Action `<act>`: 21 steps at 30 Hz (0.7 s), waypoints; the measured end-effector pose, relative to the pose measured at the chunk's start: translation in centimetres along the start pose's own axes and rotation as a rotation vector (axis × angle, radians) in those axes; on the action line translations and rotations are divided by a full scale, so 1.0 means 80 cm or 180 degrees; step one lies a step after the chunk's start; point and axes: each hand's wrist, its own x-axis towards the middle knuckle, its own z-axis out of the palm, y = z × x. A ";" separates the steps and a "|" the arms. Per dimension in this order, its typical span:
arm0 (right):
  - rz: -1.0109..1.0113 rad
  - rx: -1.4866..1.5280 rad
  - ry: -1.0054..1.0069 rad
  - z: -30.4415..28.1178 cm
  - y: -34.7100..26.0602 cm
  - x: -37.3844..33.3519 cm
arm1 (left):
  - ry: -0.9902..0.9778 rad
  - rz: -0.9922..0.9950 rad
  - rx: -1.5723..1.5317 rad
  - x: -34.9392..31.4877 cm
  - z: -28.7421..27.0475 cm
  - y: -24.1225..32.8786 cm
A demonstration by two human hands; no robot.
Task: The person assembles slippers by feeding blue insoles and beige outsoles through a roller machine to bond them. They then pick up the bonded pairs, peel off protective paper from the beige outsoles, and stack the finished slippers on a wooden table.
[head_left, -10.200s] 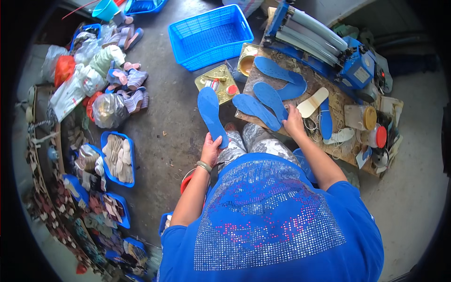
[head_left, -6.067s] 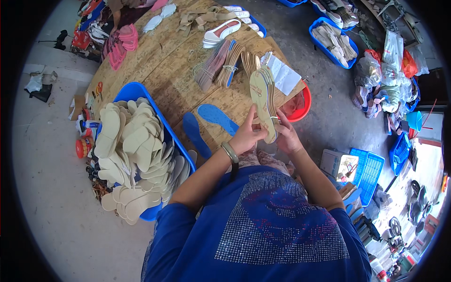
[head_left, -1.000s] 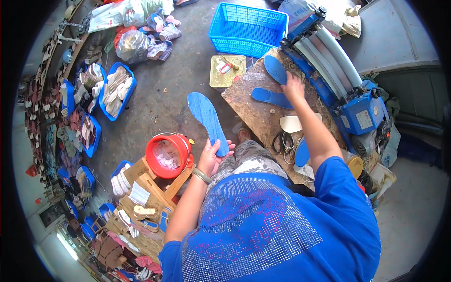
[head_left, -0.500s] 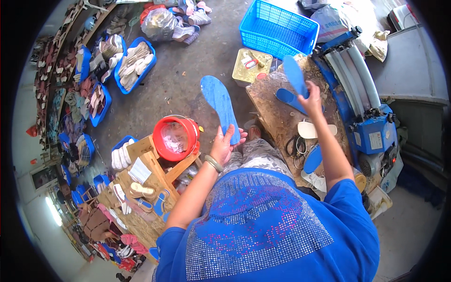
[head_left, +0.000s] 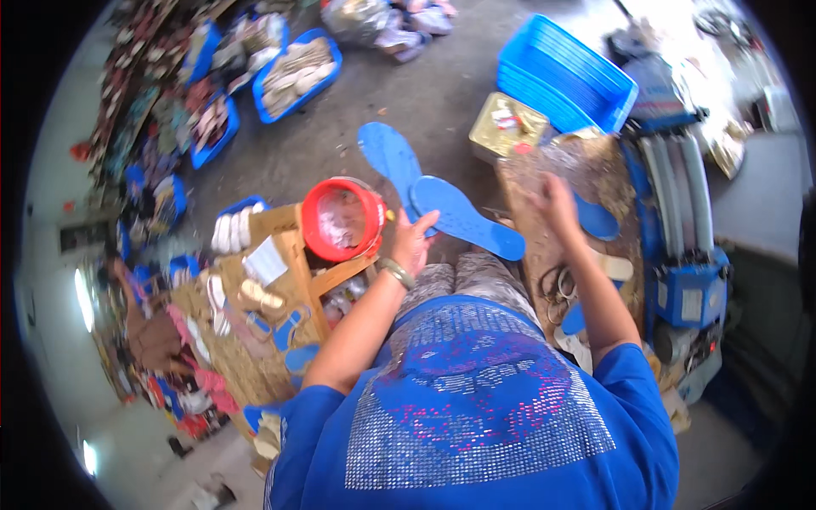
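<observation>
Between the fingers and thumb of my left hand (head_left: 411,243) are two blue insoles. One insole (head_left: 387,155) points up and away to the left; the other insole (head_left: 467,219) lies across its heel end, slanting down to the right. My right hand (head_left: 554,206) is over the wooden bench, somewhat blurred, with fingers apart and nothing visible in them. Beside it on the bench lies another blue insole (head_left: 597,218), partly hidden by the hand and wrist. A pale insole (head_left: 614,267) and a blue one (head_left: 574,320) lie nearer my forearm.
A red bucket (head_left: 333,219) stands left of my hands, by a wooden table (head_left: 246,357) with sandals and soles. At the bench's far end are a yellowish tin (head_left: 495,127) and a blue crate (head_left: 557,72). A blue roller machine (head_left: 690,293) borders the bench's right side.
The insole that my right hand held has moved left into my left hand, across the first one. My right hand has let go and is over the bench. The view has shifted.
</observation>
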 end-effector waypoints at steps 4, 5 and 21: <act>0.0101 -0.1380 -0.0176 -0.006 0.071 0.040 | 0.0076 -0.0045 -0.0222 -0.024 -0.019 0.024; 0.0186 -0.1430 -0.0454 -0.009 0.051 0.041 | 0.0139 0.0015 -0.0215 -0.032 -0.035 0.026; -0.0535 -0.1922 -0.0883 -0.045 0.087 0.088 | 0.1750 0.0688 -0.0989 -0.167 -0.293 -0.015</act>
